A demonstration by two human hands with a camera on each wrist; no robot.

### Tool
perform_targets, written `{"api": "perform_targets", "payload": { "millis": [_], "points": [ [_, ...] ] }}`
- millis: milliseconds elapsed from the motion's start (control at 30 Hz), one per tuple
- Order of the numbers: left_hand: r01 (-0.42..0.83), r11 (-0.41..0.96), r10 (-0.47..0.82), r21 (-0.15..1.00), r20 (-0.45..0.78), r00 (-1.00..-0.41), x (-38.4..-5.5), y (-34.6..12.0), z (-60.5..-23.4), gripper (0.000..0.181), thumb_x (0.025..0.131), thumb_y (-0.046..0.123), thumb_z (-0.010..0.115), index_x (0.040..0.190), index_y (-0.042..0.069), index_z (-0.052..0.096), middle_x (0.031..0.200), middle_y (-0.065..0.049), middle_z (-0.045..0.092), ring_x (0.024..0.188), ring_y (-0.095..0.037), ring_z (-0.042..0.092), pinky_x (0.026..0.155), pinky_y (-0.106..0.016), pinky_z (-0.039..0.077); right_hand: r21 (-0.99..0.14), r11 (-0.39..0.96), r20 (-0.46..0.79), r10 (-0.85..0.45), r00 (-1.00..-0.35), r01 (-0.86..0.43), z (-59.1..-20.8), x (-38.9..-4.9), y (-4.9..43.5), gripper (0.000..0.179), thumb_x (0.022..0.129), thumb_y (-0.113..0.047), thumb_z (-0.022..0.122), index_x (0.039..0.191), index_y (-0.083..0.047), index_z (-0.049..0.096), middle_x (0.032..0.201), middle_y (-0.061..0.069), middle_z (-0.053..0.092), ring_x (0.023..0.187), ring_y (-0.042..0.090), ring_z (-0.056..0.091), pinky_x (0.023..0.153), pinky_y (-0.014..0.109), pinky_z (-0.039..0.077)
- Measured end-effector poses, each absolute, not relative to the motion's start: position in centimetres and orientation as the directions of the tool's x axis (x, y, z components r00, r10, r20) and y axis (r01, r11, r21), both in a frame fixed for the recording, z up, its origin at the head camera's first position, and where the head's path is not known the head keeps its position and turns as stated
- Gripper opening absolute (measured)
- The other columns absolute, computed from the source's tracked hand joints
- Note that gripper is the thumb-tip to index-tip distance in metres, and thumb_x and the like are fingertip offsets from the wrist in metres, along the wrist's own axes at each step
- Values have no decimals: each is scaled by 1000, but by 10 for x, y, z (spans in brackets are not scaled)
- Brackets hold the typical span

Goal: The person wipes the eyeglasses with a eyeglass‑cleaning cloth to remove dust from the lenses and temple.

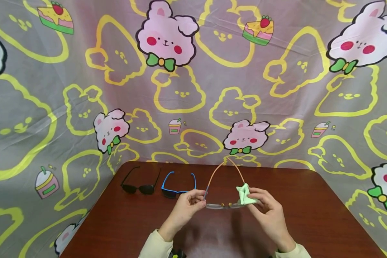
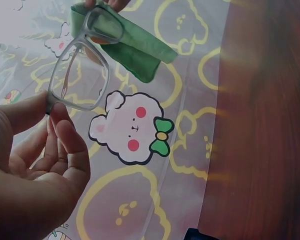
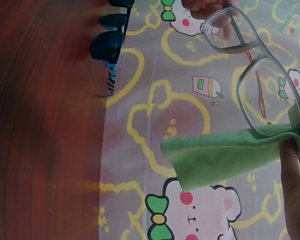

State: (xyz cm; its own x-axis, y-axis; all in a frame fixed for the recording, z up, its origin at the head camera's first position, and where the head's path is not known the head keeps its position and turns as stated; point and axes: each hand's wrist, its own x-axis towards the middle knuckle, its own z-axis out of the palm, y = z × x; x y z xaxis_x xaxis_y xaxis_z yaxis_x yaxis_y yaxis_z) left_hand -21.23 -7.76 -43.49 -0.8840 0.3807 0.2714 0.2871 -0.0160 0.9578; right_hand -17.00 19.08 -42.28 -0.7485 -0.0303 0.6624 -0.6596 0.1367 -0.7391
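My left hand [image 1: 187, 208] pinches a pair of eyeglasses [image 1: 214, 206] at the hinge end of one lens, between thumb and fingers. They have a clear frame and orange-brown temples that spread open toward the back wall. A light green cloth [image 1: 244, 196] is folded over the opposite lens, and my right hand [image 1: 270, 212] pinches lens and cloth together. In the right wrist view the cloth [image 3: 225, 155] hangs out past the lower rim, while the rims and the bridge show uncovered. The eyeglasses are held up above the table.
Black sunglasses [image 1: 138, 189] and blue-framed sunglasses [image 1: 169, 194] lie on the dark reddish-brown table [image 1: 116, 225], left of the hands, temples unfolded. A patterned cloth curtain [image 1: 209, 79] rises behind the table and along both sides.
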Motion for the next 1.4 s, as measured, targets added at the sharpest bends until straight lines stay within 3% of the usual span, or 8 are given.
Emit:
{"api": "perform_targets", "payload": {
  "millis": [167,400,567,700,867,1100,1400],
  "points": [
    [328,-31,395,944,313,-864,-213,-79,-436,23,87,3,65,107,-8,62,86,2,60,75,-6,55,66,-18,45,-736,182,658,-28,-752,-652,-424,-170,190,26,76,18,67,99,8,65,115,26,55,107,13,59,84,22,49],
    [289,-16,402,957,271,-875,-212,-76,-434,19,87,0,65,104,-7,60,91,-15,62,76,-7,56,67,-19,45,-775,233,617,76,-784,-587,-421,-170,185,16,74,17,70,84,5,67,103,21,60,89,9,65,69,19,52],
    [326,19,382,945,295,-876,-202,-75,-418,16,87,-4,63,101,-9,59,89,-18,61,75,-7,55,66,-20,45,-766,351,603,100,-792,-539,-407,-163,176,22,68,18,74,73,-1,62,92,17,63,75,10,65,61,20,52],
    [366,65,374,928,318,-871,-193,-75,-405,14,87,-5,61,100,-10,59,87,-20,62,75,-8,55,66,-19,44,-687,443,659,46,-751,-575,-407,-162,175,30,63,17,77,70,-6,61,85,12,63,69,8,64,57,16,50],
    [435,165,390,885,346,-853,-200,-74,-416,14,86,-4,63,100,-4,63,84,-15,64,71,-8,55,62,-20,45,-554,541,748,-12,-664,-633,-432,-177,185,38,58,13,83,68,-13,57,78,1,60,64,5,60,54,14,47],
    [500,228,444,835,368,-817,-206,-71,-432,14,84,2,68,95,10,66,78,1,64,64,-2,53,56,-20,44,-458,720,754,5,-657,-521,-437,-181,186,44,56,6,85,68,-18,50,71,-13,53,63,3,53,54,12,40],
    [494,267,452,828,345,-823,-202,-66,-435,12,83,1,69,92,10,68,73,6,63,61,-1,51,55,-19,42,-417,791,770,47,-636,-447,-438,-182,185,39,54,4,83,65,-14,51,65,-8,49,59,4,47,55,16,36]
  ]
}}
